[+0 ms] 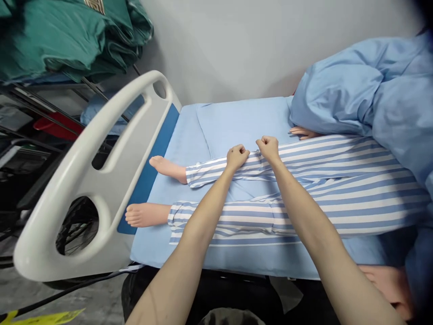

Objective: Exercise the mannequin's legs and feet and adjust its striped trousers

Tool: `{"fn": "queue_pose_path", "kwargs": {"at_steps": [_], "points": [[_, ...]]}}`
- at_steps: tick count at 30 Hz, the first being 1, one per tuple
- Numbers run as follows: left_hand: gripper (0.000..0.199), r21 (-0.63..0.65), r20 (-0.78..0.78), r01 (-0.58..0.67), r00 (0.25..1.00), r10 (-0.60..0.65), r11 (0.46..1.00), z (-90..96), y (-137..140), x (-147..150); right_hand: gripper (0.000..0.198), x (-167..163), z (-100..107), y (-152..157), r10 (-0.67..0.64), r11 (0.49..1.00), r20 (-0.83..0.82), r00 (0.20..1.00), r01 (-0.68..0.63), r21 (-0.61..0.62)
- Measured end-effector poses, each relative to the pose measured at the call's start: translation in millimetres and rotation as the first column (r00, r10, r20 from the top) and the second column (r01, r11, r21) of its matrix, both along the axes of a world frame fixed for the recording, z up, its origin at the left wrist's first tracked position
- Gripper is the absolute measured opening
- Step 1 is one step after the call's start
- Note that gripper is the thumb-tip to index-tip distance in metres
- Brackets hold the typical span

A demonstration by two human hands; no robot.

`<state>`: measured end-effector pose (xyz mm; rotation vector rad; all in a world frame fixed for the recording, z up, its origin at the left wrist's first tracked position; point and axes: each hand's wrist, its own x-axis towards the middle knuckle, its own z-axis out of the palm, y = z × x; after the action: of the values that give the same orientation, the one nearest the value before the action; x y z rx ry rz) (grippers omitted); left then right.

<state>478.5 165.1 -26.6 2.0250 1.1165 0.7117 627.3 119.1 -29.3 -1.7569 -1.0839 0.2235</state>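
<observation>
Nearest, the person's forearms (199, 225) reach across the near leg of the striped trousers (355, 180), which lie on the bed (243, 119) with a dummy's legs inside them. Bare feet (149, 214) show beyond both cuffs. Farther over, the left hand (237, 156) and the right hand (269, 147) are at the far trouser leg, a gap between them, each with its fingers curled into a fist — whether cloth is pinched inside either one, I cannot tell. The step in hand looks like handling that leg midway along; I judge the next move would call for a sure pinch if the cloth is to be drawn, or uncurled fingers if it is to be smoothed. Past the right hand, the dummy's hand (304, 132) shows from under a blue cover (341, 90).

Beyond the feet stands the bed's footboard (138, 140). Behind it, a rack (96, 91) holds a red basin (59, 125) — its inside is hidden — and, higher up, a green bundle (84, 40).
</observation>
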Motion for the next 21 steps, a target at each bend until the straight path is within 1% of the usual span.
{"fn": "queue_pose_path", "kwargs": {"at_steps": [3, 7, 9, 12, 14, 16, 17, 19, 21], "points": [[0.022, 0.000, 0.000, 0.001, 1.000, -0.001, 1.000, 4.5, -1.2, -3.2, 0.033, -4.3, 2.3, -2.3, 0.028, 1.000, -0.024, 0.999, -0.028, 0.006], [0.024, -0.022, -0.007, 0.008, 1.000, -0.008, 1.000, 5.2, -2.0, -7.3, 0.032, -2.7, 13.5, -2.5, 0.096, 0.994, -0.007, 0.995, -0.096, -0.044], [0.023, -0.023, -0.006, 0.007, 1.000, -0.007, 1.000, 4.2, -2.0, -9.2, 0.033, 9.1, 23.8, -4.4, 0.085, 0.996, -0.015, 0.996, -0.085, -0.008], [0.023, -0.032, 0.004, -0.029, 1.000, 0.029, 0.999, 7.4, 0.1, -5.7, 0.035, 40.7, 34.3, -12.7, 0.026, 0.996, -0.017, 1.000, -0.024, 0.083], [0.026, -0.035, 0.064, -0.055, 0.996, 0.057, 0.998, 14.8, 2.5, 6.0, 0.036, 61.1, 33.1, -21.6, -0.034, 0.996, -0.015, 0.999, 0.035, 0.086], [0.029, -0.047, 0.185, -0.045, 0.981, 0.053, 0.998, 24.6, 2.3, 26.5, 0.036, 72.9, 26.7, -30.0, -0.055, 0.997, -0.004, 0.998, 0.055, 0.054], [0.029, -0.058, 0.250, -0.018, 0.968, 0.031, 0.998, 29.0, 0.4, 39.1, 0.035, 75.2, 23.2, -32.7, -0.045, 0.998, 0.006, 0.999, 0.045, 0.038], [0.030, -0.091, 0.344, 0.078, 0.938, -0.042, 0.993, 33.2, -6.8, 65.2, 0.035, 76.0, 18.6, -34.1, -0.014, 1.000, 0.014, 1.000, 0.014, 0.017], [0.030, -0.127, 0.360, 0.147, 0.928, -0.093, 0.981, 28.8, -15.5, 86.8, 0.036, 77.6, 20.0, -32.3, -0.029, 0.999, -0.001, 1.000, 0.029, 0.025]]}}
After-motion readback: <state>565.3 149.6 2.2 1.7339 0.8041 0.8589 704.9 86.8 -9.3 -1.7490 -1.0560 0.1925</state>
